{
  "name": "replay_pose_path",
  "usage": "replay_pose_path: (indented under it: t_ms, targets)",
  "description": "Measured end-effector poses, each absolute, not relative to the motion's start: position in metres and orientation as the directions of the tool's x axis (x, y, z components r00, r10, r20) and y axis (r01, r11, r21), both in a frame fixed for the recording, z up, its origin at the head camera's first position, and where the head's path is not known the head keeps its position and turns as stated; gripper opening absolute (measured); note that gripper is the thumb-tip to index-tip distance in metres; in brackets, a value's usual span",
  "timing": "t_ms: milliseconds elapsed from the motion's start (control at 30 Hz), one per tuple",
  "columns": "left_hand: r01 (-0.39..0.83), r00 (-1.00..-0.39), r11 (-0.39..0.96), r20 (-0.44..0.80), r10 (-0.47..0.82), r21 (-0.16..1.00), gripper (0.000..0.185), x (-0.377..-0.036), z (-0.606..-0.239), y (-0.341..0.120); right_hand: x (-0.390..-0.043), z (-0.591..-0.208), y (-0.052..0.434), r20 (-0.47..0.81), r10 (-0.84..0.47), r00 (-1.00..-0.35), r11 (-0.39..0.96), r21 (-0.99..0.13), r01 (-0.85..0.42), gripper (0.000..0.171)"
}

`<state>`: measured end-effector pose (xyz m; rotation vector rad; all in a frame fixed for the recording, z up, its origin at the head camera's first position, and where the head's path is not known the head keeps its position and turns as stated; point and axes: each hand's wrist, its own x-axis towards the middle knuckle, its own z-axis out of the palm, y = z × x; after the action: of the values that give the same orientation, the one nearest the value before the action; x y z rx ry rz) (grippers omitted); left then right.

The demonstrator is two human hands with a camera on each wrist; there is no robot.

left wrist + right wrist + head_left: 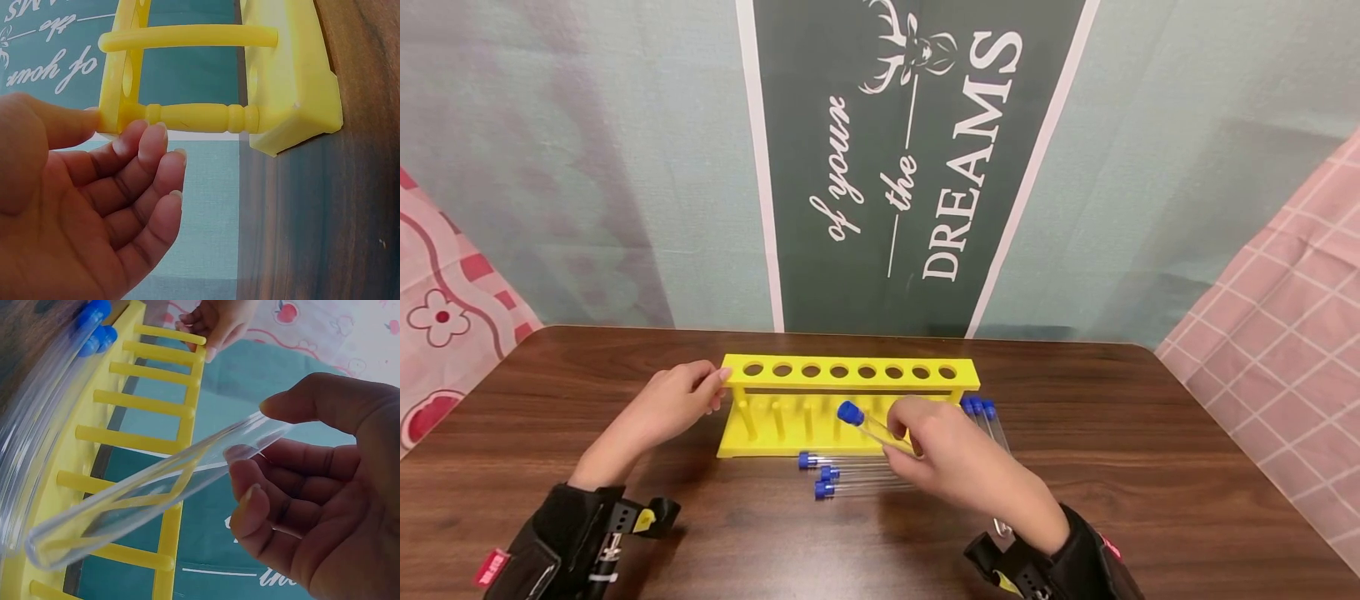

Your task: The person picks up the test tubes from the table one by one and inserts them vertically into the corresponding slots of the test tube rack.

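Two black wrist straps (542,542) ring my forearms nearest me, snug, I'd say, so that what they carry looks along each hand. Beyond them, on the dark brown wood-grain table (737,533), a small bunch of slim clear tubes with blue caps (856,477) lies crosswise along the front of the rack, caps to the left; laid flat there, they seem meant to be within easy reach. My right hand (953,457) is over part of them, so I can't count them.

That hand is clamped on one slender transparent tube (156,487), thumb and fingertips pinching it while the spare fingers curl loosely. It hangs tilted in front of the rack, its bright blue cap (850,412) up and to the left, its rounded end down to the right. A fingertip grip probably makes the tube easy to turn.

Just behind stands the yellow plastic rack (824,383), upright, with eight round holes along its upper rail and a row of pegs on its base. My left hand (673,402) pinches the left end of that rail, thumb against fingers, likely to steady so light a frame. Beside its right end lie more blue-capped tubes (990,412), pointing towards me.

Farthest off hangs a dark green panel (865,300) with white lettering.
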<state>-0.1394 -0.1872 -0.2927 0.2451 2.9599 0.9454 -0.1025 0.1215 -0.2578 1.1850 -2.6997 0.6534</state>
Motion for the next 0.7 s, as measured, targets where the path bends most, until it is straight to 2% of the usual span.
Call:
replay_pose_path:
  t_ms: [333, 700]
  targets:
    - [0.141, -0.987, 0.804, 0.024, 0.157, 0.577, 0.031, -0.1394, -0.2921, -0.1870, -0.1039, -0.2535, 0.1261, 0.366, -0.608, -0.704, 0.553, -0.440, -0.707, 0.012]
    - [0.152, -0.986, 0.802, 0.029, 0.166, 0.577, 0.031, -0.1398, -0.2921, -0.1872, -0.1050, -0.2487, 0.1275, 0.303, -0.477, -0.825, 0.639, -0.524, -0.562, 0.013]
